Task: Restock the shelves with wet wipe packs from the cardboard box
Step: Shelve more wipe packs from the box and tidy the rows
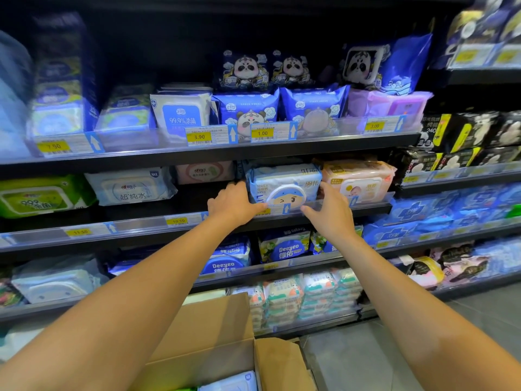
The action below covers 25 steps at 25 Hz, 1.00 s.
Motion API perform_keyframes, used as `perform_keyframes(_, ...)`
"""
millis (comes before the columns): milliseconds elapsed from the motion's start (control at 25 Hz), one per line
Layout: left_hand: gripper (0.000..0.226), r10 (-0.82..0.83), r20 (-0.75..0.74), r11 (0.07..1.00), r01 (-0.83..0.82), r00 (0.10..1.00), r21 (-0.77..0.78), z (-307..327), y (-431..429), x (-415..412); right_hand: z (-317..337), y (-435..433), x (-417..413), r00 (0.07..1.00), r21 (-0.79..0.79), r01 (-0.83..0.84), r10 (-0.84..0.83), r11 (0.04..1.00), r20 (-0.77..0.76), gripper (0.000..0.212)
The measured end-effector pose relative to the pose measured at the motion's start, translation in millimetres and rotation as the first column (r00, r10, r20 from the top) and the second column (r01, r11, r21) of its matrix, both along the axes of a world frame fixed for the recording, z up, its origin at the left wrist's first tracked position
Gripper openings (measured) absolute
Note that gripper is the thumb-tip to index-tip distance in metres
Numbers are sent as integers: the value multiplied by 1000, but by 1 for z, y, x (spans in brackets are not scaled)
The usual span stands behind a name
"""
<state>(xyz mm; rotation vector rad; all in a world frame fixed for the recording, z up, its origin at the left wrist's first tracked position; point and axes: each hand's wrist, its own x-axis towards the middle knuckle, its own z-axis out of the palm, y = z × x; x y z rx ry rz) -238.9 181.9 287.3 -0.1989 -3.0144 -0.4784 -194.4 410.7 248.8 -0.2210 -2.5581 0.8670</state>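
At six o'clock, nearest, the cardboard box [214, 334] stands open, its brown flaps stiff and matt, and one pale pack [234, 383] shows inside. Farther, both arms reach to the middle shelf [158, 238]. The left hand [234, 203] holds the wet wipe pack [284, 179] at its nine o'clock end and the right hand [329, 210] at its three o'clock end, fingers [328, 190] curled on the glossy film. The pack sits behind the clear plastic rail [369, 197], touching a pink pack [358, 179] at three o'clock. I judge it light, squashy and a little slippery. Its round hard lid [286, 197] faces front, so the ends are better to hold.
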Motion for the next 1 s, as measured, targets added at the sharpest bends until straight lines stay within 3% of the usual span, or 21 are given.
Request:
perform_keyframes(200, 93, -80, -133, 993, 67, 988, -100, -6, -25, 36, 1, -17, 27, 997, 99, 7, -14, 995, 73, 77)
perform_keyframes(520, 92, -155, -178, 964, 109, 972, -241, -34, -92, 108, -2, -93, 83, 984, 250, -160, 135, 955, 113, 77)
perform_keyframes(1000, 86, -94, -21, 976, 88, 995, -198, -136, -209, 205, -100, -198, 155, 907, 287, -395, 321, 873, 272, 76)
